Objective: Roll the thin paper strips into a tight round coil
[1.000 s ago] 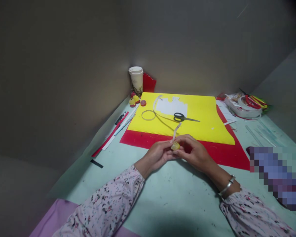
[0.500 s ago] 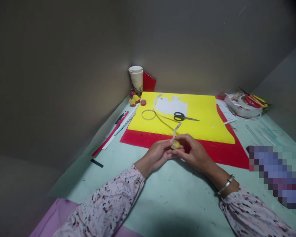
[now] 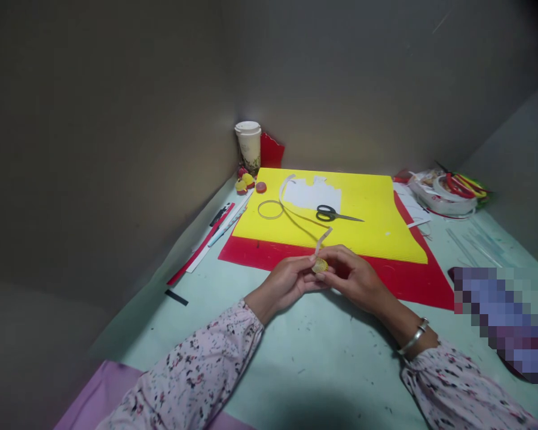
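My left hand (image 3: 286, 280) and my right hand (image 3: 354, 276) meet over the near edge of a red sheet (image 3: 399, 280), both pinching a small yellow round piece (image 3: 320, 265). A pale paper strip (image 3: 323, 239) rises from that piece, tilted up and to the right. A silver bangle (image 3: 413, 337) sits on my right wrist. Farther back, black-handled scissors (image 3: 336, 214) lie on a yellow corrugated sheet (image 3: 376, 221), beside a white paper cutout (image 3: 311, 194) and a thin ring (image 3: 270, 209).
A lidded paper cup (image 3: 248, 145) stands in the back corner by small red and yellow round pieces (image 3: 246, 182). Strips and a pen (image 3: 215, 230) lie along the left wall. A pile of tape rolls and coloured bands (image 3: 448, 188) sits at right.
The paper strip has tipped lower and to the right as my fingers shifted slightly on the yellow piece. My hands stay in the same place.
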The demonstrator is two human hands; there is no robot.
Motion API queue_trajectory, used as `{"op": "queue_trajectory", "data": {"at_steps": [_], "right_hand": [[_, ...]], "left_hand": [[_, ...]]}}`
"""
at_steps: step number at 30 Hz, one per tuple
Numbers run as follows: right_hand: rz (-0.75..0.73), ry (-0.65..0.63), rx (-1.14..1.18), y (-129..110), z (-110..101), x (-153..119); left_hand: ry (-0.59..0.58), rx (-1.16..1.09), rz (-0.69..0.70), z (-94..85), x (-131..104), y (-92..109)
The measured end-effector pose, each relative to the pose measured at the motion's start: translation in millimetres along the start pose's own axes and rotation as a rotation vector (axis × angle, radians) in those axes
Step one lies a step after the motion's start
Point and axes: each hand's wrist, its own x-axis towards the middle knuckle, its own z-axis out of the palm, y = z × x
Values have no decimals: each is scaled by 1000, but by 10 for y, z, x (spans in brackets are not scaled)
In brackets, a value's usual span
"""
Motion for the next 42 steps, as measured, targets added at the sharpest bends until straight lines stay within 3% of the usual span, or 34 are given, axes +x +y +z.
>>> {"op": "queue_trajectory", "data": {"at_steps": [6, 15, 31, 42], "right_hand": [[14, -32, -3, -17, -3, -4], [-31, 100, -108, 31, 64, -12], [44, -47, 41, -32, -16, -3], [-22, 89, -98, 20, 57, -10]], "left_hand": [[-2, -15, 7, -6, 12, -8], [11, -30, 13, 20, 23, -2], [-5, 2, -7, -26, 25, -12], [3, -7, 19, 30, 26, 4]]}}
